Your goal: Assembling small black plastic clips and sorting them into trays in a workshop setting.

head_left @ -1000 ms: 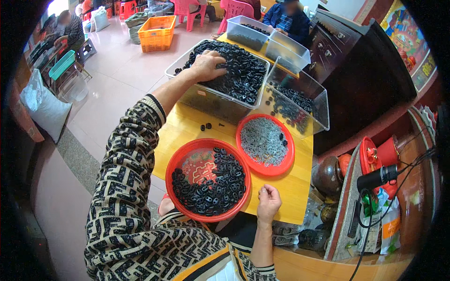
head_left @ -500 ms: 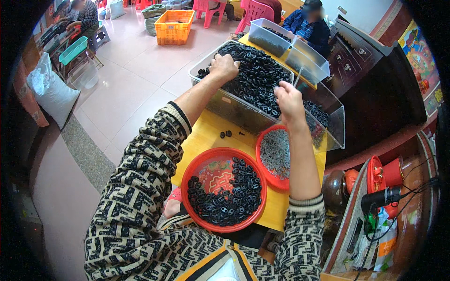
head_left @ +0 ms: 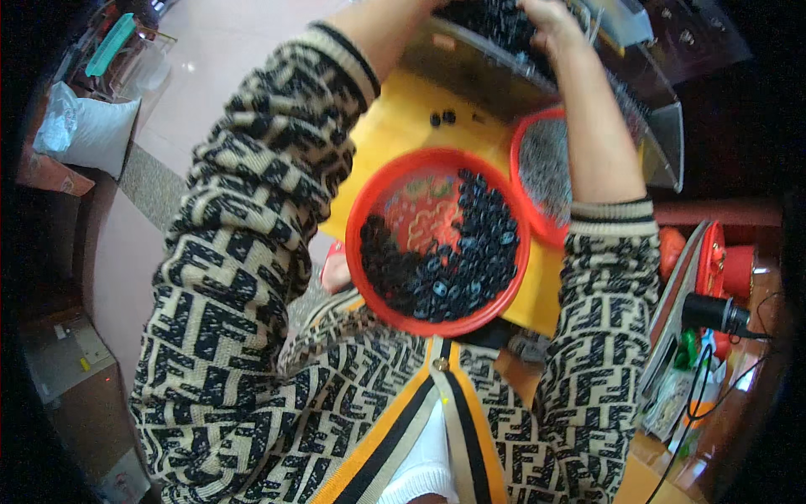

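At the top edge, my right hand [head_left: 552,23] is over the clear plastic bin [head_left: 470,52] of small black plastic pieces [head_left: 495,21]. Its fingers are blurred and partly cut off, so what they hold is hidden. My left forearm reaches up toward the same bin, but the hand lies beyond the picture's edge. Nearer to me, a round red tray [head_left: 356,252] holds many black oval pieces with holes [head_left: 470,269], heaped along its right and lower sides. Beside it, partly behind my right forearm, is a smaller red tray [head_left: 519,160] of thin grey metal pieces [head_left: 546,164].
Two loose black pieces [head_left: 442,118] lie on the yellow table [head_left: 395,126]. Another clear container [head_left: 667,143] stands beyond my right forearm. To the right, a cluttered shelf bears a black cylinder [head_left: 714,313] with cables. A full white sack [head_left: 101,130] stands on the floor at left.
My view has tilted down toward my body, so the bin now sits at the top edge. My left hand has left the picture; the right hand remains at the bin.
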A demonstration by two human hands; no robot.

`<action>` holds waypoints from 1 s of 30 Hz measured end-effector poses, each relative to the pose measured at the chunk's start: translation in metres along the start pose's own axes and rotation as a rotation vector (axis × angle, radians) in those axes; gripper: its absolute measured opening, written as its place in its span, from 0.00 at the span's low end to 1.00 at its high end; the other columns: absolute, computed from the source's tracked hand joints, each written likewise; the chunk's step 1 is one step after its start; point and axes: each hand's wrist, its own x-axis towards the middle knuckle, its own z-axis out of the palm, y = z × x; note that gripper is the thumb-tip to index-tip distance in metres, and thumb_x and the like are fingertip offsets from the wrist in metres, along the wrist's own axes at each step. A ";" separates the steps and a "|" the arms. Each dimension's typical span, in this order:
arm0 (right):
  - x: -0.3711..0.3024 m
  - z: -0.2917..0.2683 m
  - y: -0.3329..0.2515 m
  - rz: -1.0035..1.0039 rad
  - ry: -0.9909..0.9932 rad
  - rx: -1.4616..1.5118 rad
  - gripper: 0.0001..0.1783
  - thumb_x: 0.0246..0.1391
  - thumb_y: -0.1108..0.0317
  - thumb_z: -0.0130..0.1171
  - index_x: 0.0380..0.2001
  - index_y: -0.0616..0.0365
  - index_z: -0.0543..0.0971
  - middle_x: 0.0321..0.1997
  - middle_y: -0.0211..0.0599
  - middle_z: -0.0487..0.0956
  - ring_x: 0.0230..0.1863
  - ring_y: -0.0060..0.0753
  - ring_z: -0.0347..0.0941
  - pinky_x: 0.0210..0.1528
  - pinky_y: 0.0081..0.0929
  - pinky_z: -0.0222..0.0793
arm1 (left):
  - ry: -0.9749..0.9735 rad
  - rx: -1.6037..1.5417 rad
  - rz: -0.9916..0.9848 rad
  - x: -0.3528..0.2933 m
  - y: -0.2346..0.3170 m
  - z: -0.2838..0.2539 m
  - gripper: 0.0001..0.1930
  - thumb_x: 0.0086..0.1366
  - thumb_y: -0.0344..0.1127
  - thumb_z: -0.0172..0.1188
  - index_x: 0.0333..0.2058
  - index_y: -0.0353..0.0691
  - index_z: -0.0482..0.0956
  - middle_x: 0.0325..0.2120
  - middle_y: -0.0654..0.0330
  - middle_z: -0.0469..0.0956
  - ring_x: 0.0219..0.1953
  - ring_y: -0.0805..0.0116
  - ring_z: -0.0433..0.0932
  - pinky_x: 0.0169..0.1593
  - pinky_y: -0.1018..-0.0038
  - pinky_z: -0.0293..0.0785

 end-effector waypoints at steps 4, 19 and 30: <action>-0.048 0.044 0.004 -0.181 -0.016 0.265 0.09 0.36 0.74 0.52 0.25 0.66 0.75 0.22 0.43 0.74 0.19 0.39 0.70 0.18 0.37 0.64 | 0.059 -0.075 -0.238 -0.029 -0.008 -0.010 0.21 0.55 0.50 0.51 0.24 0.34 0.75 0.21 0.56 0.74 0.20 0.63 0.71 0.25 0.66 0.68; -0.051 0.021 0.017 -0.081 -0.232 0.744 0.04 0.39 0.72 0.54 0.22 0.60 0.75 0.18 0.33 0.72 0.18 0.33 0.70 0.17 0.30 0.66 | 0.137 -0.331 -0.244 -0.079 0.057 -0.024 0.21 0.47 0.48 0.59 0.30 0.34 0.74 0.18 0.61 0.71 0.19 0.68 0.69 0.23 0.72 0.66; -0.069 0.024 -0.003 -0.412 0.257 0.359 0.16 0.44 0.62 0.50 0.23 0.67 0.74 0.24 0.37 0.74 0.27 0.30 0.70 0.33 0.30 0.67 | 0.285 -0.493 -0.334 -0.055 0.027 -0.029 0.27 0.58 0.54 0.45 0.39 0.32 0.74 0.34 0.49 0.75 0.39 0.53 0.72 0.43 0.66 0.67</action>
